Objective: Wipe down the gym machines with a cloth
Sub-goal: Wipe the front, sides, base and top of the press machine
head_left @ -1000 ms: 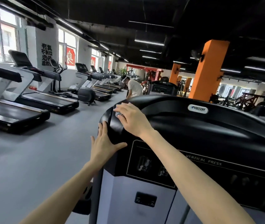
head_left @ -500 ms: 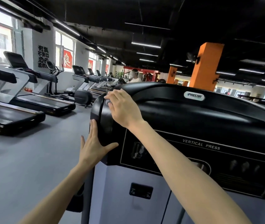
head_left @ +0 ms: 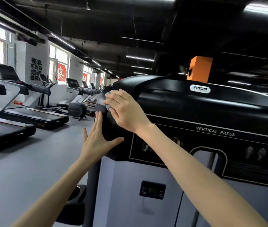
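A small grey-blue cloth (head_left: 109,107) sits bunched under the right hand (head_left: 125,110), just left of the frame's centre, pressed to the rounded left corner of the black top cover (head_left: 195,108) of a Precor vertical press machine (head_left: 130,185). The right hand's fingers curl over the cloth and hold it against the cover, so only its edges show at the fingertips. At 7 o'clock from it the left hand (head_left: 95,140) lies flat on the same rounded corner, fingers straight and spread, thumb pointing out toward 3 o'clock, holding nothing. A Precor badge (head_left: 199,88) sits on the cover at 2 o'clock from the right hand, and the "VERTICAL PRESS" lettering (head_left: 215,131) runs at 4 o'clock from it. Below, the grey front panel carries a small dark display (head_left: 152,190). Toward 9 o'clock a row of treadmills (head_left: 23,115) stands on the grey floor (head_left: 23,169) along the windows, with an elliptical trainer (head_left: 45,89) among them and red banners (head_left: 61,73) on the glass. An orange pillar (head_left: 199,69) rises behind the machine at 1 o'clock.
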Motion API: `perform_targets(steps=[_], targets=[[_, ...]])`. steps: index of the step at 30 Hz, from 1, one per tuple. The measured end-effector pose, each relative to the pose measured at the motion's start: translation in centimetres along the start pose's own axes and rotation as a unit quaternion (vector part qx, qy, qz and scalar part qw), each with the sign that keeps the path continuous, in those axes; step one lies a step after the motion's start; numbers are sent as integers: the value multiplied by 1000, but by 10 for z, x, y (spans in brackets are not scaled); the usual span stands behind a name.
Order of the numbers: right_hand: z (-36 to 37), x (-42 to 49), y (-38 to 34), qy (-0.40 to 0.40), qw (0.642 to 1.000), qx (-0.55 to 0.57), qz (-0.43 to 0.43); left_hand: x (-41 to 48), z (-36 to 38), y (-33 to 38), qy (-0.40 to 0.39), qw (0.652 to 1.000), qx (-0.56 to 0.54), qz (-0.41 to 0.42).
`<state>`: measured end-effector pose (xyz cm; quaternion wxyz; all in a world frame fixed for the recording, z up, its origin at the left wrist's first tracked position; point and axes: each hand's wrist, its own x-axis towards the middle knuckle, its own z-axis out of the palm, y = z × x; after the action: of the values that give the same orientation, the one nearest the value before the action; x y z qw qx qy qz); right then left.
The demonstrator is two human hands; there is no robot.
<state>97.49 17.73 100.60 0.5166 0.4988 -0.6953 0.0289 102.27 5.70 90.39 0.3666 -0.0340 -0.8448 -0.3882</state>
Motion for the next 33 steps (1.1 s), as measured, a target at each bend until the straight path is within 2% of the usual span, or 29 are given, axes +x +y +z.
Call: perform_targets(steps=[3,5,7,8,11,13,16,20,23,25,28,29,31,33], targets=[[11,-20,-12,-31,999,-18,-29,-4,-13,-11,-46,998,-45,17],[17,-38,-18,-64,993,-32,-90,-8,-24,-22,-73,994,-85,18],[10,-39,-13,-82,986,-65,-127,-9,-33,-32,-91,993,-67,34],[5,-29,-9,-77,987,-83,-118,-8,-36,-34,-99,993,-50,41],[-4,11,2,-23,996,-77,35,-1,-42,-31,-89,994,-21,54],[-1,17,-2,-5,994,-63,89,3,-44,-27,-64,997,-32,42],[14,-20,-23,-13,999,-41,18,5,-46,-29,-72,995,-53,31],[34,-85,-56,-89,991,-68,-72,5,-51,-34,-101,992,-65,42],[28,-78,-41,-60,987,-123,-89,11,-53,-28,-69,995,-50,51],[15,-47,-23,-2,988,-152,-21,15,-50,-18,-36,996,-33,80],[3,1,-7,100,973,-119,172,20,-45,-3,8,994,-27,102],[2,9,-5,123,965,-109,204,21,-43,0,19,994,-26,108],[0,14,4,128,965,-93,210,25,-39,2,30,991,-16,128],[-9,16,16,98,971,-61,211,28,-38,-1,22,991,-13,131]])
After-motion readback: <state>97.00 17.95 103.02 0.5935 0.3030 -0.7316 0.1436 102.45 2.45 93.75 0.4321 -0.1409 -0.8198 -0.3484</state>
